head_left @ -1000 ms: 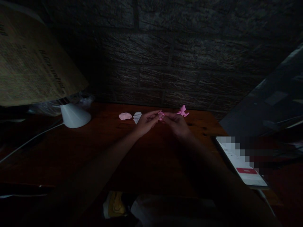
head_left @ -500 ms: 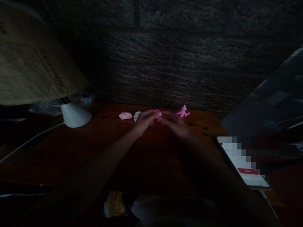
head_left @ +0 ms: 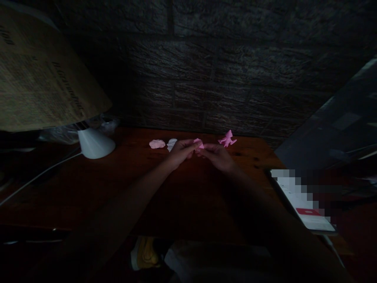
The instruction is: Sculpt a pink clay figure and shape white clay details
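Over the back part of the wooden table, my left hand point(head_left: 181, 152) and my right hand point(head_left: 219, 156) meet. Between their thumbs and fingers they pinch a small bright pink piece point(head_left: 198, 142); whether it is paper or modelling clay I cannot make out, and the fingers hide part of it. Just behind my right hand stands a pink figure point(head_left: 227, 139) with a pointed top and thin limbs. Beside my left hand lies a white lumpy piece point(head_left: 171, 144), partly covered. Further left is a flat, pale pink piece point(head_left: 157, 144) with an uneven edge.
A lamp with a white base point(head_left: 96, 144) and newsprint-patterned shade point(head_left: 50, 78) stands at the left, its white cable point(head_left: 38, 176) trailing along the table. A dark brick wall point(head_left: 191, 67) closes the back. A lit phone or tablet point(head_left: 304, 204) lies at the right edge.
More of the bright pink piece shows between my fingers now. My right fingers have shifted slightly down and away from its top, and the pink figure is less covered.
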